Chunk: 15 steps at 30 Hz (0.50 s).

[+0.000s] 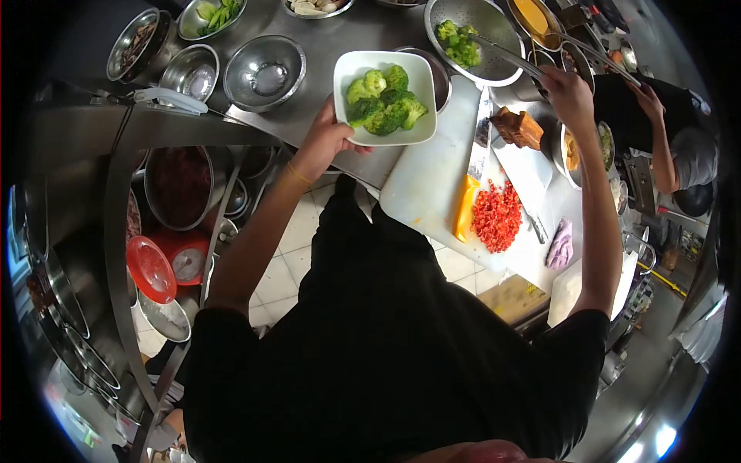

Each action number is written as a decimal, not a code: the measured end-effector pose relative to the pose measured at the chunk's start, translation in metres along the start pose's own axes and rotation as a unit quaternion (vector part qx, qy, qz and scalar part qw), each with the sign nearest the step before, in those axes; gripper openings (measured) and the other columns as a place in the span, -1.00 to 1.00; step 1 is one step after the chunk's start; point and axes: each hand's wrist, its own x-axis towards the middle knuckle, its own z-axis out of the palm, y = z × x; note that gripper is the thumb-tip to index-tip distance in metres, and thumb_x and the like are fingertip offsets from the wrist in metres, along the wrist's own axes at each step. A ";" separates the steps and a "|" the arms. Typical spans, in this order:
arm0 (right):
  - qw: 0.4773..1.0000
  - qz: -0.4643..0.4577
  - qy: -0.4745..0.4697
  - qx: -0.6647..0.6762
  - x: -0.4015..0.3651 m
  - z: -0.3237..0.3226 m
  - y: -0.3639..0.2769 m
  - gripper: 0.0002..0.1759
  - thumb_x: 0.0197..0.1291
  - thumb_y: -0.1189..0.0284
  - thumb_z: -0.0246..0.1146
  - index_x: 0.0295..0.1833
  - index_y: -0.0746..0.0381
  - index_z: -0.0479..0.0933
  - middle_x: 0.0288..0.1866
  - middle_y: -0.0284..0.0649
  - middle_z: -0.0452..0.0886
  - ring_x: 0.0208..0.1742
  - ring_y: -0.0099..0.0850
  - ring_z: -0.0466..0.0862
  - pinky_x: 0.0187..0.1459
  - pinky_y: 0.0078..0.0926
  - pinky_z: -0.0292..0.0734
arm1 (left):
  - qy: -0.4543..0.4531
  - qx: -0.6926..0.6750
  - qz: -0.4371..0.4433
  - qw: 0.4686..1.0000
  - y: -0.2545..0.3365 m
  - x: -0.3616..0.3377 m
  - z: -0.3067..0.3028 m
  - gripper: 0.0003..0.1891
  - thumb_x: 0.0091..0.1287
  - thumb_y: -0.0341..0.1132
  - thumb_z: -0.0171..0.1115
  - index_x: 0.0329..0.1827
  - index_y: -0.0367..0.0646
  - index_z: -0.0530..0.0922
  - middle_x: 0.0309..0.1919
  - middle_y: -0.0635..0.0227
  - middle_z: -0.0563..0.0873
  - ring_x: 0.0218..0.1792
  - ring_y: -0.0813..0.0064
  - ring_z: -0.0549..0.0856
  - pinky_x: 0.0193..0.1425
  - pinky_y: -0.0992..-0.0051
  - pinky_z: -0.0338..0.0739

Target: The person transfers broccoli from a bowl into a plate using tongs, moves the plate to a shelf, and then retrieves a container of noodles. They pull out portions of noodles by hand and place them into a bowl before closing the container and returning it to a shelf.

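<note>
My left hand point(328, 139) holds a white square plate point(417, 73) by its near-left edge. The plate carries several broccoli florets point(384, 100). My right hand point(567, 92) grips long metal tongs point(505, 54) whose tips reach into a metal colander point(494, 23) that holds more broccoli point(458, 42). The plate hovers over the steel counter, just left of the colander.
A white cutting board point(432, 177) bears a cleaver point(475, 181) with an orange handle, chopped red pepper point(496, 216) and a brown block point(519, 127). Steel bowls point(265, 73) line the counter's left. Another person point(664, 123) works at the right. Shelves with pots point(181, 185) lie below.
</note>
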 end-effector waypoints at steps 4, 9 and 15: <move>0.949 0.144 -0.049 0.275 -0.028 -0.027 0.006 -0.71 0.14 0.41 0.20 -0.03 0.28 0.56 -0.61 -0.37 0.45 -0.55 -0.65 0.38 -0.50 -0.65 0.26 | -0.017 0.018 0.005 1.000 0.007 0.017 0.020 -0.46 0.07 -0.47 -0.11 0.21 -0.25 0.15 -0.07 0.06 0.53 -0.27 0.25 0.64 -0.21 0.36 0.57; 0.965 0.117 -0.001 0.234 -0.045 -0.043 -0.008 -0.68 0.09 0.37 0.22 -0.03 0.24 0.57 -0.62 -0.29 0.48 -0.56 -0.63 0.43 -0.47 -0.62 0.33 | -0.031 0.002 -0.014 0.999 -0.004 0.038 0.032 -0.55 0.10 -0.45 -0.09 0.13 -0.26 0.22 -0.10 0.07 0.55 -0.29 0.23 0.65 -0.21 0.36 0.56; 0.995 0.095 0.001 0.021 -0.081 -0.025 -0.028 -0.70 0.06 0.36 0.20 -0.04 0.05 0.58 -0.38 -0.06 0.62 -0.35 -0.15 0.63 -0.34 -0.31 0.51 | -0.021 -0.019 0.015 0.999 0.004 0.013 0.012 -0.54 0.08 -0.47 -0.05 0.11 -0.30 0.26 -0.10 0.05 0.58 -0.28 0.20 0.66 -0.25 0.35 0.59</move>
